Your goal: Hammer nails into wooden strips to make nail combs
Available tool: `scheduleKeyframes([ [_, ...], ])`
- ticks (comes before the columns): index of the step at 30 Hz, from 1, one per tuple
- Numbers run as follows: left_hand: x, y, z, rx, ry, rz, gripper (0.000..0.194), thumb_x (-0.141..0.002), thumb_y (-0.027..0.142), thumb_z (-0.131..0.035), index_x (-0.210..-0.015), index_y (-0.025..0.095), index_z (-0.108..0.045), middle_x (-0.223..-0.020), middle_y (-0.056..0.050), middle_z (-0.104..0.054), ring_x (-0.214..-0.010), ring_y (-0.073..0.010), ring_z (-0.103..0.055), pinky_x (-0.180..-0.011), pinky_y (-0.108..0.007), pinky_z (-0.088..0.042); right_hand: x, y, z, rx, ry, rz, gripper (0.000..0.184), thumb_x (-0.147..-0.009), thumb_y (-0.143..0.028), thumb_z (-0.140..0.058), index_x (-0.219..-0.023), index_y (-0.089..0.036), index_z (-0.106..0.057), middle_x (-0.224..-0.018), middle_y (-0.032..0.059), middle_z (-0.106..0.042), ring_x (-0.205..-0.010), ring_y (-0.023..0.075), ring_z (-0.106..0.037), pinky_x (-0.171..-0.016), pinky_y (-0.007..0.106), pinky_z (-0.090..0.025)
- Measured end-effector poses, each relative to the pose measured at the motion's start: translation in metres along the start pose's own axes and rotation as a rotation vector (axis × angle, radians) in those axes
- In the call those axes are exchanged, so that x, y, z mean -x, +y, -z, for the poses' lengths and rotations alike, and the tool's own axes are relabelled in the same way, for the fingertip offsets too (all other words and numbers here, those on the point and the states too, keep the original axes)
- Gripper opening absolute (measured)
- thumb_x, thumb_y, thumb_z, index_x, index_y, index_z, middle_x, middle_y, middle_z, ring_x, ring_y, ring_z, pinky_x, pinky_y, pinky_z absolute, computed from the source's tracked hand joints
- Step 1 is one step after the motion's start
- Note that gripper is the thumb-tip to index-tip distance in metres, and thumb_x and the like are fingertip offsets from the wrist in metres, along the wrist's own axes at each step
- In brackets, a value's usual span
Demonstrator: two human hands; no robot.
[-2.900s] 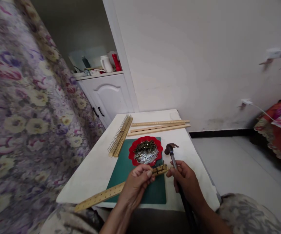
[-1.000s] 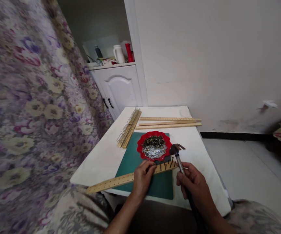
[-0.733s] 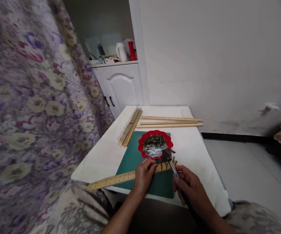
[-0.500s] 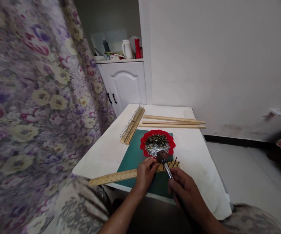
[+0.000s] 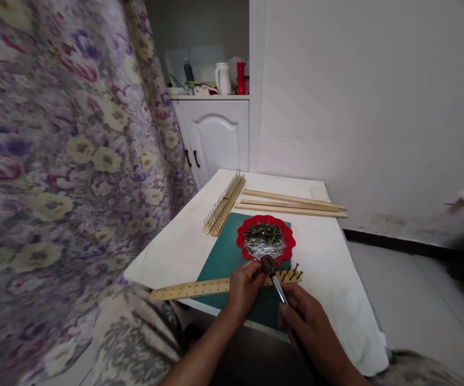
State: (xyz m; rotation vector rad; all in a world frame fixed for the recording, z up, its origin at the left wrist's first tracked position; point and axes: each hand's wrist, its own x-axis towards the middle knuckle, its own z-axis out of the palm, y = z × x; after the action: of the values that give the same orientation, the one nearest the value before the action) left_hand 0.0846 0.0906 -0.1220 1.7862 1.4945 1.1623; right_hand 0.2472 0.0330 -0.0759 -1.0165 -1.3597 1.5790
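My right hand [image 5: 310, 316] is wrapped round the handle of a hammer [image 5: 277, 287], whose dark head hangs just beside my left fingertips. My left hand [image 5: 245, 289] is closed in a pinch over a drilled wooden strip [image 5: 192, 289]; whatever the fingertips hold is hidden by them and the hammer head. Several dark nails [image 5: 294, 273] stick up from the strip's right end, while its left part has bare holes in rows. Just beyond my hands, a red scalloped dish [image 5: 290, 244] holds a heap of loose nails [image 5: 264, 240].
Under the strip and dish lies a green mat [image 5: 216, 257] on a white-covered table [image 5: 159, 249]. Strips full of upright nails [image 5: 226, 206] lie at the back left, and several plain wooden strips [image 5: 292, 206] at the back right. A floral curtain [image 5: 75, 187] hangs on the left.
The view has shifted slightly, moving the scene to the right. The hammer head is a little lower, nearer my left fingertips. Both hands keep their hold.
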Motion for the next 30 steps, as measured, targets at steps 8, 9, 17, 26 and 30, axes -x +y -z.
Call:
scheduleKeyframes([
  [8, 0.002, 0.006, 0.011, -0.013, -0.038, -0.028, 0.01, -0.079, 0.023, -0.057, -0.078, 0.019, -0.066, -0.074, -0.002, -0.061, -0.07, -0.0155, -0.056, -0.064, -0.024, -0.04, -0.001, -0.002, 0.009, -0.061, 0.129, 0.015, 0.027, -0.086, -0.039, -0.054, -0.105, -0.021, -0.05, -0.06, -0.0072, -0.054, -0.031, 0.0022, -0.035, -0.031, 0.014, -0.023],
  [9, 0.001, 0.007, 0.015, -0.028, -0.037, -0.04, 0.01, -0.08, 0.023, -0.057, -0.079, 0.019, -0.066, -0.075, -0.002, -0.061, -0.07, -0.0157, -0.056, -0.063, -0.024, -0.04, -0.002, -0.003, 0.012, -0.073, 0.149, 0.017, 0.029, -0.085, -0.04, -0.055, -0.106, -0.021, -0.049, -0.06, -0.0071, -0.054, -0.03, 0.0023, -0.035, -0.031, 0.015, -0.022],
  [17, -0.064, 0.004, 0.04, -0.508, 0.001, -0.164, 0.015, -0.083, 0.015, -0.049, -0.087, 0.019, -0.063, -0.09, -0.006, -0.061, -0.091, -0.0204, -0.055, -0.079, -0.029, -0.041, -0.003, -0.011, 0.03, -0.116, 0.212, 0.059, 0.03, -0.084, -0.04, -0.057, -0.105, -0.02, -0.052, -0.06, -0.0071, -0.053, -0.032, 0.0025, -0.037, -0.032, 0.015, -0.024],
  [26, -0.11, -0.016, 0.029, -0.803, -0.129, -0.058, 0.017, -0.08, 0.013, -0.05, -0.081, 0.019, -0.066, -0.089, -0.008, -0.062, -0.087, -0.0209, -0.057, -0.072, -0.027, -0.041, -0.005, -0.01, 0.028, -0.136, 0.185, 0.052, 0.03, -0.084, -0.04, -0.056, -0.105, -0.019, -0.051, -0.058, -0.0077, -0.052, -0.032, 0.0025, -0.035, -0.031, 0.014, -0.023],
  [30, -0.114, -0.015, 0.032, -0.801, -0.172, -0.069, 0.014, -0.079, 0.016, -0.053, -0.077, 0.019, -0.067, -0.087, -0.007, -0.063, -0.081, -0.0202, -0.059, -0.067, -0.026, -0.041, -0.007, -0.008, 0.028, -0.138, 0.183, 0.059, 0.028, -0.084, -0.039, -0.056, -0.104, -0.019, -0.052, -0.059, -0.0074, -0.052, -0.033, 0.0033, -0.037, -0.031, 0.015, -0.024],
])
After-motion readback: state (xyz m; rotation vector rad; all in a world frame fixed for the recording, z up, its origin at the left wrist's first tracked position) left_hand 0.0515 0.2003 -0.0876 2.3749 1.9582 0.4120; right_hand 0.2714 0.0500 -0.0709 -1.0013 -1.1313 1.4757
